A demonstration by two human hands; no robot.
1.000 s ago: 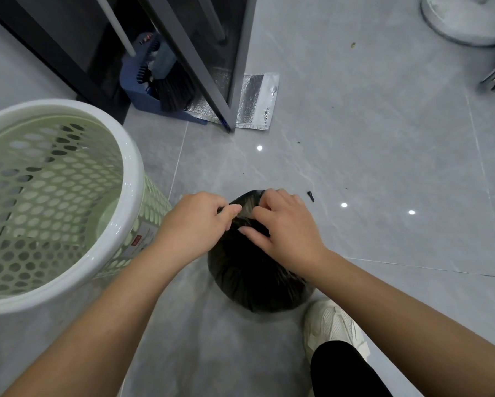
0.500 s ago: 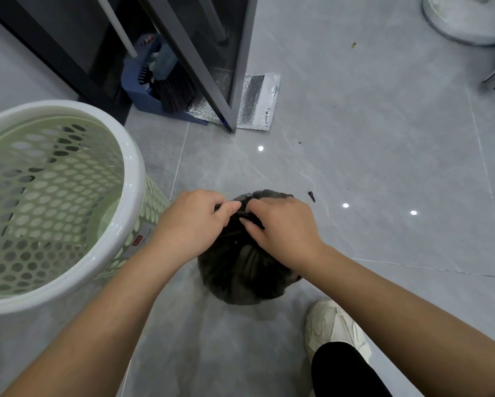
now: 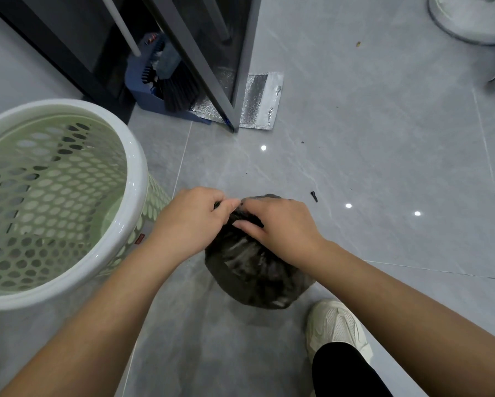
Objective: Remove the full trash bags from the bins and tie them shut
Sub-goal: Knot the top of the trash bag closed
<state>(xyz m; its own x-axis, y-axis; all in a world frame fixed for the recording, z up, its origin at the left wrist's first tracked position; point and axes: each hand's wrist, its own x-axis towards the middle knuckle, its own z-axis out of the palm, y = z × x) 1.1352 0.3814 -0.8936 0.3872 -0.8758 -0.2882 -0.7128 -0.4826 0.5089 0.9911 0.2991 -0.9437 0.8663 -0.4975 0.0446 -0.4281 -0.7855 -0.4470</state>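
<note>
The green bin (image 3: 131,179) stands bagless on the left. The black trash bag (image 3: 252,270) sits on the tile floor (image 3: 369,167) just beside it, near the person's shoe (image 3: 338,325). Left hand (image 3: 189,219) and right hand (image 3: 280,224) both pinch the gathered neck, knuckles almost touching. It's thin plastic, so I reckon a hard yank rips it, or a slack loop slips undone. Compared with half a second ago, the bag sags wider and the right thumb pokes out.
</note>
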